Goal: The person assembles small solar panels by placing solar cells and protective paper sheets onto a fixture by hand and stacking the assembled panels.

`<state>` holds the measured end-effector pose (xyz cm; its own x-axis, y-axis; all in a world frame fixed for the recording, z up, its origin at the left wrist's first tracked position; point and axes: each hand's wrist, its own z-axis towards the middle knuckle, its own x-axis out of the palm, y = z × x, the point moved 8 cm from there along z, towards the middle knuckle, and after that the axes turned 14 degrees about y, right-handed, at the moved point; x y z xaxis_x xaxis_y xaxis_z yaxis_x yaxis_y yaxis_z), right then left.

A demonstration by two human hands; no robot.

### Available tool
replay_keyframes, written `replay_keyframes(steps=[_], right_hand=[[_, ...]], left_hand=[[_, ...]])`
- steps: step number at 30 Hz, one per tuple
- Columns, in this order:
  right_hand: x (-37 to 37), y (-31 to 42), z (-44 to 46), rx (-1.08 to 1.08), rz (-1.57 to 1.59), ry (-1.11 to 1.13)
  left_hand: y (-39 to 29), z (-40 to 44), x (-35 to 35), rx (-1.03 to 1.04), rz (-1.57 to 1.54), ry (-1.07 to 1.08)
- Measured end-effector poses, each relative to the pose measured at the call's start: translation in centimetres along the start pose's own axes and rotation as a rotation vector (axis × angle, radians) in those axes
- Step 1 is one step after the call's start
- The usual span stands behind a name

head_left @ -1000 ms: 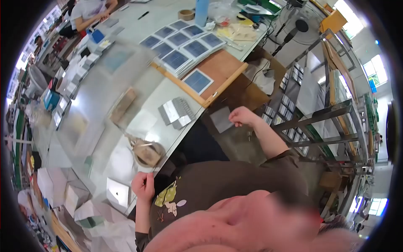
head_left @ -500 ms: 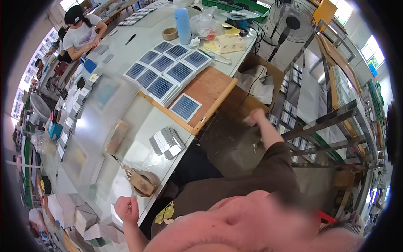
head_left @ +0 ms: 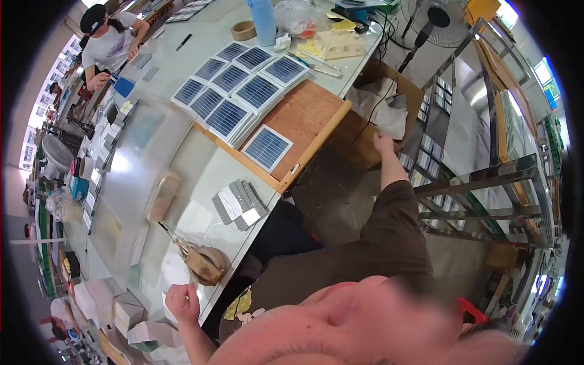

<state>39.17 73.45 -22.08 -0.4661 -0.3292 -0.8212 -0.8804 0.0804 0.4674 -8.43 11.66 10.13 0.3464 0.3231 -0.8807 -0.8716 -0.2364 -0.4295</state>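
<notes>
My left hand (head_left: 182,302) is curled with its fingertips together over the table's near edge, beside a worn tan tape dispenser (head_left: 205,266). Anything in those fingers is too small or hidden to make out. Out to the right, my right hand (head_left: 384,143) reaches down to a cardboard box (head_left: 350,141) with crumpled white paper (head_left: 390,119) in it. Its fingers look bunched at the box's rim; what they hold does not show. Stacked small solar panels (head_left: 230,79) and one single panel (head_left: 267,148) lie on a wood-edged board (head_left: 316,112). Grey strips (head_left: 238,204) lie near the table edge.
On the table (head_left: 201,149) stand a blue bottle (head_left: 261,23) and a tape roll (head_left: 243,30). A metal rack (head_left: 480,182) is close on my right, a fan (head_left: 433,23) behind it. A co-worker (head_left: 112,42) in a cap sits across the table.
My right hand has moved farther out, from above the floor to the cardboard box. The white bit at its fingers is no longer distinct. My left hand stays put. The view has shifted slightly.
</notes>
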Motion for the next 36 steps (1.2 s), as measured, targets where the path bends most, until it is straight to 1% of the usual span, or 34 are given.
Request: replay_keyframes(steps=[2, 3, 4, 5, 7, 8, 10, 11, 13, 14, 16, 18, 19, 21, 22, 24, 25, 27, 28, 30, 31, 33, 34, 35, 36], right_hand=[[1.4, -0.9, -0.5, 0.044, 0.046, 0.046], [3.0, -1.4, -0.5, 0.075, 0.087, 0.173], [4.3, -1.6, -0.3, 0.101, 0.13, 0.295], [4.4, -1.4, -0.8, 0.102, 0.133, 0.291], [7.6, -1.5, -3.8, 0.168, 0.118, 0.736], [7.3, -1.6, -4.4, 0.167, 0.121, 0.727], [7.9, -1.6, -5.6, 0.24, 0.26, 0.86], [7.0, -0.9, -5.8, 0.234, 0.26, 0.857], [4.2, 2.1, -6.4, 0.103, 0.41, 0.829], [3.0, 2.8, -6.2, 0.1, 0.411, 0.83], [0.0, 4.1, -3.4, 0.024, 0.371, 0.716], [-2.1, 4.5, -0.5, 0.004, 0.451, 0.485], [-2.2, 4.7, 0.1, 0.005, 0.451, 0.489], [-5.8, 7.0, 0.9, -0.22, 0.49, 0.154], [-5.4, 7.6, 0.8, -0.225, 0.487, 0.148], [-4.5, 8.4, 0.7, -0.236, 0.617, 0.128], [-4.5, 8.5, 0.5, -0.242, 0.615, 0.124], [-2.5, 9.9, 0.0, -0.24, 0.521, 0.339], [-2.0, 10.4, 0.0, -0.246, 0.525, 0.345], [0.0, 10.6, -0.1, -0.173, 0.582, 0.508], [0.3, 10.8, -0.2, -0.178, 0.579, 0.498], [1.6, 11.1, 1.0, -0.157, 0.476, 0.555], [1.6, 10.9, 2.6, -0.166, 0.469, 0.545], [0.9, 10.3, 5.3, -0.215, 0.295, 0.378], [-0.8, 11.3, 6.3, -0.262, 0.126, 0.213]], left_hand=[[0.2, -0.3, -0.6, -0.025, 0.005, -0.006], [0.1, -0.2, -1.3, -0.048, 0.011, -0.026], [-0.4, 0.2, -1.6, -0.025, -0.007, -0.041], [-0.6, 0.5, -1.7, -0.02, -0.007, -0.041], [-0.9, 1.0, -1.6, -0.018, 0.017, -0.028], [-0.8, 1.3, -1.4, -0.011, 0.014, -0.033], [-1.1, 1.7, -1.0, 0.056, 0.045, -0.028], [-1.2, 1.9, -1.0, 0.058, 0.047, -0.034], [-1.4, 2.1, -0.9, 0.063, 0.074, -0.024], [-1.3, 2.2, -0.9, 0.062, 0.077, -0.026], [-1.1, 2.1, -0.9, 0.049, 0.081, -0.03], [-1.0, 1.9, -0.9, 0.042, 0.093, -0.015], [-0.9, 1.9, -0.8, 0.039, 0.103, -0.009], [-0.9, 1.8, -1.0, 0.026, 0.104, -0.013], [-1.0, 1.9, -1.0, 0.019, 0.103, -0.024], [-2.0, 2.7, -1.6, 0.039, 0.093, -0.029], [-2.5, 2.8, -1.8, 0.044, 0.094, -0.015], [-2.3, 2.7, -2.2, 0.025, 0.088, -0.02], [-2.3, 2.7, -2.4, 0.01, 0.117, -0.017], [-2.0, 2.5, -3.0, -0.005, 0.148, -0.014], [-1.6, 2.2, -3.1, -0.008, 0.159, -0.018], [-1.1, 2.5, -2.7, 0.003, 0.152, -0.05], [-0.9, 2.5, -2.5, -0.013, 0.164, -0.035], [-0.9, 2.5, -2.4, -0.032, 0.181, -0.015], [-1.5, 2.9, -2.5, -0.012, 0.192, -0.008]])
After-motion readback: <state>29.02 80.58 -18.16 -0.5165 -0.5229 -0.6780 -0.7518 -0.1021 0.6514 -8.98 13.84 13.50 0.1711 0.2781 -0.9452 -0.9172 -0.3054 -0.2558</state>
